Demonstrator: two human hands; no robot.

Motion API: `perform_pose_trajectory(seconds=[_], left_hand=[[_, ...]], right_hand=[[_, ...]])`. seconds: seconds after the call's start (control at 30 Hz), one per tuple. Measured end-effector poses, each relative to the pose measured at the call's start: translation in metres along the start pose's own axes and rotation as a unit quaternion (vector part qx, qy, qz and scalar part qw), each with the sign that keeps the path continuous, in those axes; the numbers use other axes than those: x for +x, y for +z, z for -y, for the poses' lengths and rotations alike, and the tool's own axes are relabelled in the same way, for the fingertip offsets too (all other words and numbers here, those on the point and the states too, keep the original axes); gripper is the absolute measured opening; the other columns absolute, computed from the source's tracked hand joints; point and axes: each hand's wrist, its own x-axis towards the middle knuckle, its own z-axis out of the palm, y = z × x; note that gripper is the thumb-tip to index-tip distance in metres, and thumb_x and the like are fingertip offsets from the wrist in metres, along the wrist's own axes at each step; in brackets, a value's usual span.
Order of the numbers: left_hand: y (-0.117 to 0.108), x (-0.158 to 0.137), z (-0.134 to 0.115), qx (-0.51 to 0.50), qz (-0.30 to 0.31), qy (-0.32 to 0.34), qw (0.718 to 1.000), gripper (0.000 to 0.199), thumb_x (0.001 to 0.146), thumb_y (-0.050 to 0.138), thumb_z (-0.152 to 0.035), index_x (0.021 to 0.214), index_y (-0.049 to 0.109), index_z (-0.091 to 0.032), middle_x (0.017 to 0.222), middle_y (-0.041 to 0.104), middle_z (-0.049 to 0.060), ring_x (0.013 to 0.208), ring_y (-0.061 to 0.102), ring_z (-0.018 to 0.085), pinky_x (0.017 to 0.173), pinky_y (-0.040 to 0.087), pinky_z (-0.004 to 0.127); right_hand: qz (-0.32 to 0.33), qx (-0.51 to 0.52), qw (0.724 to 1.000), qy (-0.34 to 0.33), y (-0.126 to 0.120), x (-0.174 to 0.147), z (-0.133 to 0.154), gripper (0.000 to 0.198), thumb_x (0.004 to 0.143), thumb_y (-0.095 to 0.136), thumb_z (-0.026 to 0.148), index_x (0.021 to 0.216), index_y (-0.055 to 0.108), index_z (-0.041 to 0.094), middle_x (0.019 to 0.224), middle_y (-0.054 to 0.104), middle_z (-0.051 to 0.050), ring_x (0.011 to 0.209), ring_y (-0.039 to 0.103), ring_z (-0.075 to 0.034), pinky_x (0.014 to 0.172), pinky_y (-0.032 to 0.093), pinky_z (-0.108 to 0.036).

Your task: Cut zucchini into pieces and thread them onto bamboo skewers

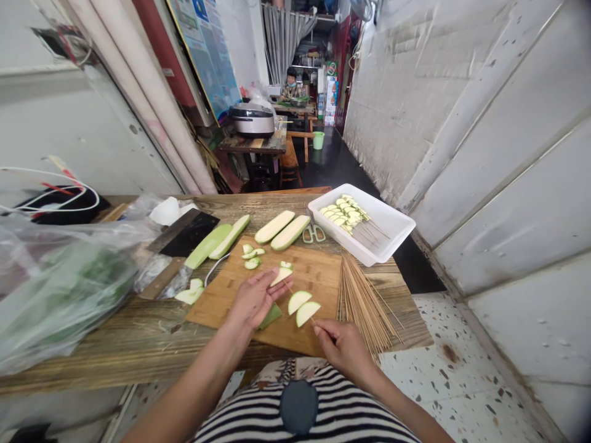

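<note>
My left hand [253, 300] pinches a pale half-round zucchini slice [281, 276] between thumb and fingers, above the wooden cutting board [321, 264]. Low over the board's right side, my right hand [345, 346] grips the end of a thin bamboo skewer [314, 320]. Two half-round slices [306, 313] sit on that skewer, and its tip points toward the slice in my left hand. Several cut pieces [252, 263] lie on the board's far left part. Partly hidden below my left hand is a flat green piece [271, 316].
Halved zucchini [290, 233] and scissors [314, 233] lie beyond the board. A white tray [398, 237] holds filled skewers, with loose bamboo skewers [367, 301] nearer me. At left are a cleaver [191, 234] and a plastic bag of greens [87, 283]. A person [291, 86] sits far back.
</note>
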Motion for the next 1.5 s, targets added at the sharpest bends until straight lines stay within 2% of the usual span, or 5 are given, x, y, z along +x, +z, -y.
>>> perform_pose_trajectory(seconds=[0.57,1.03,1.27,1.4,1.5], left_hand=[[0.001,0.001,0.008,-0.015,0.006,-0.041,0.999,0.006,0.080,0.054,-0.008,0.078,0.057,-0.012,0.083,0.071,0.011,0.079,0.069,0.020,0.079,0.055,0.034],[0.006,-0.004,0.012,-0.023,0.017,-0.039,0.999,0.010,0.082,0.051,-0.008,0.079,0.059,-0.012,0.084,0.071,0.011,0.081,0.069,0.020,0.076,0.055,0.032],[0.013,-0.010,0.021,-0.010,0.024,-0.024,0.999,0.011,0.080,0.054,-0.007,0.076,0.063,-0.012,0.078,0.071,0.007,0.069,0.066,0.013,0.066,0.053,0.020],[0.012,-0.012,0.023,0.015,0.067,-0.030,0.997,0.009,0.081,0.056,-0.016,0.083,0.064,-0.013,0.085,0.071,0.009,0.076,0.067,0.017,0.071,0.054,0.028],[0.004,-0.011,0.013,0.028,0.083,-0.018,0.996,0.022,0.078,0.062,-0.027,0.096,0.063,-0.015,0.098,0.069,0.010,0.088,0.066,0.020,0.079,0.053,0.035]], right_hand=[[-0.008,0.009,1.000,-0.007,0.004,0.002,0.000,0.029,0.089,0.042,0.020,0.081,0.070,0.019,0.068,0.070,-0.001,0.062,0.065,-0.017,0.057,0.045,-0.021],[-0.021,0.013,1.000,-0.008,0.004,0.002,0.000,0.030,0.089,0.042,0.022,0.079,0.070,0.019,0.061,0.066,-0.002,0.063,0.066,-0.018,0.060,0.048,-0.022],[-0.034,0.013,0.999,-0.010,0.002,0.006,0.003,0.030,0.089,0.043,0.022,0.082,0.071,0.018,0.065,0.068,-0.004,0.064,0.067,-0.019,0.060,0.047,-0.023],[-0.043,0.022,0.999,-0.010,0.003,0.006,0.003,0.029,0.089,0.044,0.022,0.083,0.072,0.018,0.066,0.069,-0.003,0.066,0.067,-0.019,0.059,0.048,-0.022],[-0.064,0.035,0.997,0.000,0.002,0.004,0.001,0.029,0.090,0.044,0.023,0.086,0.072,0.019,0.070,0.071,-0.003,0.074,0.068,-0.020,0.065,0.050,-0.023]])
